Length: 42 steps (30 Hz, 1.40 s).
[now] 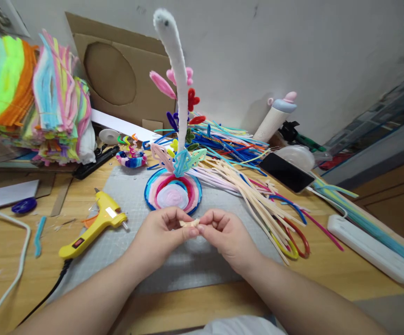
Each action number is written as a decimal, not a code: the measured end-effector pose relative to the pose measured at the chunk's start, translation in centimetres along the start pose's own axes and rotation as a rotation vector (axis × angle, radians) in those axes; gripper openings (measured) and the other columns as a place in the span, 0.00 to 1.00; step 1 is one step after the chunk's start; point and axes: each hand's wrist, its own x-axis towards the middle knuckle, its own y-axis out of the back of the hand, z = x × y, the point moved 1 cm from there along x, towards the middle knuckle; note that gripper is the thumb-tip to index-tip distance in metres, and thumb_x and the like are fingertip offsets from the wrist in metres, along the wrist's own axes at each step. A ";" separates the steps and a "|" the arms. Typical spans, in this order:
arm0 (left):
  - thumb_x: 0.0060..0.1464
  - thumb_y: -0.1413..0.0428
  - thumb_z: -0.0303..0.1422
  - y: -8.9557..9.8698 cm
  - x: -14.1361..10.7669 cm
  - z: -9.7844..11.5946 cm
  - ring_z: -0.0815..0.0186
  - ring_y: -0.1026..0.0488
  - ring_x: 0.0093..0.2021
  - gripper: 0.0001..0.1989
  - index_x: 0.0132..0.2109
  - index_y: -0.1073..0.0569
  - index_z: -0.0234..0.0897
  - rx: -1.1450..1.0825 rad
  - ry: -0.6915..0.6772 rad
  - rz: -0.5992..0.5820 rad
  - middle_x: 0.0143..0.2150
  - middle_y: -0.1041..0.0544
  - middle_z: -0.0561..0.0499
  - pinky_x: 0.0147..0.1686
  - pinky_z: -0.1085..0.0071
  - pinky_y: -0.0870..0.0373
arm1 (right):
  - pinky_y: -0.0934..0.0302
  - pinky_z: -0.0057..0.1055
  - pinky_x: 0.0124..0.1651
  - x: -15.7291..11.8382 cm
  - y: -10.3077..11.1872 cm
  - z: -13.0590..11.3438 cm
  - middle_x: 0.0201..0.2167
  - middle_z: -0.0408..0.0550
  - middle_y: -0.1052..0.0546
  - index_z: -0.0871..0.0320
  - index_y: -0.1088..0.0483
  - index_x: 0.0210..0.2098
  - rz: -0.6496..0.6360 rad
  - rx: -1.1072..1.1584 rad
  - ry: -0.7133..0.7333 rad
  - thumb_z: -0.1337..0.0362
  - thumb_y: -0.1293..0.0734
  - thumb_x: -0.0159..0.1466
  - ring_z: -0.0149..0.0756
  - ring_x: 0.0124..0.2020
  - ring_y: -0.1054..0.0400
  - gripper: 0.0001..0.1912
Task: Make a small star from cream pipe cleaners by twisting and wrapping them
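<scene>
Between the fingertips of my left hand [165, 228] and my right hand [225, 232] is a short, cream-coloured bent pipe cleaner [190, 223]. Both hands pinch it, thumbs against forefingers, and most of it is hidden. Just beyond them stands a pipe-cleaner craft with a coiled round base [172, 196] in blue, pink and white. From it rises a tall white fuzzy stem [181, 88] carrying coloured petals and flowers. Butterfly-like loops [179, 162] in pink, teal and green sit low around the stem.
A yellow hot glue gun [99, 223] lies left of my hands on the grey cutting mat [216, 274]. Loose cream pipe cleaners [244, 181] spread to the right, near a phone [287, 172] and a white power strip [369, 249]. Bundled pipe cleaners [53, 93] stand at the back left.
</scene>
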 end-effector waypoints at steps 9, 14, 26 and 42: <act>0.38 0.36 0.32 -0.3 0.0 0.0 0.70 0.32 0.25 0.10 0.26 0.29 0.32 0.070 0.007 0.031 0.23 0.25 0.54 0.27 0.74 0.37 | 0.55 0.21 0.20 0.0 -0.2 0.2 0.19 0.39 0.30 0.60 0.36 0.23 0.014 -0.020 -0.021 0.61 0.29 0.49 0.22 0.17 0.44 0.12; 0.39 0.35 0.32 0.0 0.2 0.1 0.69 0.30 0.26 0.11 0.27 0.29 0.33 0.009 0.020 -0.011 0.23 0.24 0.54 0.29 0.74 0.36 | 0.55 0.22 0.20 0.0 0.2 -0.2 0.18 0.38 0.31 0.61 0.33 0.24 -0.052 0.004 0.003 0.61 0.29 0.51 0.21 0.17 0.47 0.11; 0.47 0.39 0.30 -0.2 -0.2 -0.1 0.73 0.33 0.28 0.08 0.29 0.32 0.35 -0.482 0.059 -0.089 0.26 0.27 0.55 0.31 0.76 0.38 | 0.43 0.23 0.28 -0.1 0.0 -0.1 0.23 0.40 0.27 0.58 0.31 0.26 -0.076 0.101 0.157 0.62 0.28 0.51 0.26 0.24 0.36 0.09; 0.44 0.38 0.32 -0.5 -0.3 0.2 0.69 0.30 0.32 0.07 0.29 0.28 0.34 -0.042 -0.106 0.161 0.28 0.24 0.53 0.35 0.74 0.34 | 0.42 0.26 0.29 -0.7 0.2 0.4 0.26 0.45 0.25 0.58 0.29 0.32 0.115 -0.596 0.523 0.67 0.37 0.60 0.30 0.26 0.33 0.05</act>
